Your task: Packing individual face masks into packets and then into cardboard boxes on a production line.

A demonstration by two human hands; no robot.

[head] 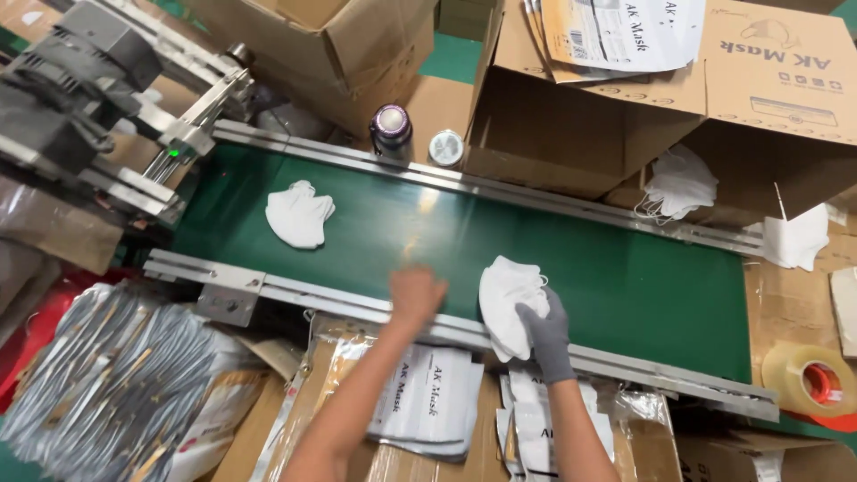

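A white folded mask [509,303] is being gripped by the right hand [544,332], which is wearing a grey glove; the fingers are being closed over the mask's lower right edge, at the near rail of the green conveyor belt [625,277]. Part of the mask is being hidden behind the glove. The left hand [416,295], bare, is being held over the near edge of the belt, just beside the mask; it is being blurred by motion, so it cannot be told whether it is wide or closed, and nothing is being seen in it. A second white mask [299,214] is lying alone farther left on the belt, well apart from both hands. Flat printed pouches [433,402] are being partly covered by the forearms below the rail. A roll of tape [811,379] is being cut off near the right edge.
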